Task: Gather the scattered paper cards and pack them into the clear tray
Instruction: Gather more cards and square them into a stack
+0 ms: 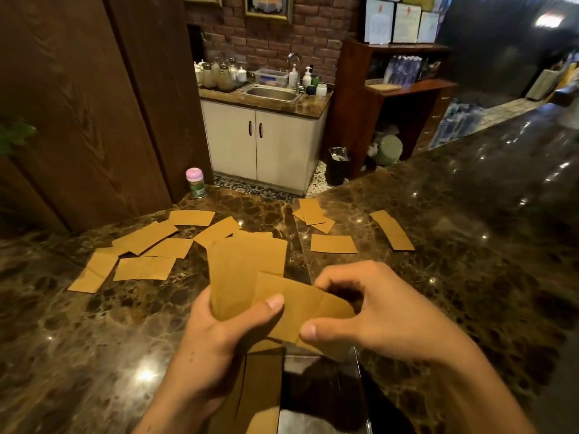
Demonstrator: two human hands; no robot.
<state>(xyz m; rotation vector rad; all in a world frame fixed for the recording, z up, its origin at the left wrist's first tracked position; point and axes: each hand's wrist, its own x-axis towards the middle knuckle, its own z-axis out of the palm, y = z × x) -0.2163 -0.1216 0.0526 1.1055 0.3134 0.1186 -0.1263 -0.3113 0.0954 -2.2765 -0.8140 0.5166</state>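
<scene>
Gripping a stack of brown paper cards (247, 270), our left hand (216, 333) holds it above the clear tray (316, 360), where we see some cards already sitting. Our right hand (369, 305) pinches another card (300, 305) against the stack. More loose cards (144, 267) lie scattered on the marble counter (470, 245) beyond.

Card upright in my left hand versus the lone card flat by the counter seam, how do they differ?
The held card stands upright off the counter, gripped by the left hand; the lone card lies flat on it, untouched. The held card bows slightly; the lone card looks flat. Both are plain brown paper.
</scene>
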